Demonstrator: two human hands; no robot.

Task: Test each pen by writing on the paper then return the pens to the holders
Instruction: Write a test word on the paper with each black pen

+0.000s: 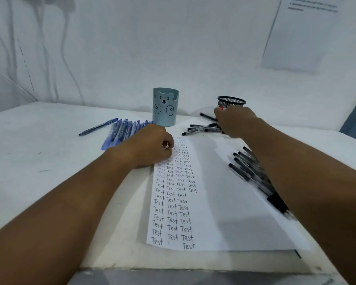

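The fingers of the right hand [235,122] are hidden behind its back as it reaches into the loose pile of black pens [201,128] at the foot of the black mesh cup [231,102]; I cannot tell whether they have closed on a pen or are only touching the heap. One pen sticks out past the knuckles toward the left. The left hand [150,146] lies curled in a loose fist on the left edge of the paper [224,192], holding nothing that shows and seeming to pin the sheet.

The paper carries columns of the word "Test", so testing looks well along. A second bunch of black pens [253,173] lies on the sheet's right side, partly under the right forearm. A row of blue pens [121,130] lies left of the blue bear cup [165,106].

To do this step well, I would take one pen only, lift it clear of its neighbours so none roll off, and keep the left hand down so the sheet does not slide.

All this sits on a white table [39,145] set against a white wall [132,48], with a printed notice [300,33] at upper right.
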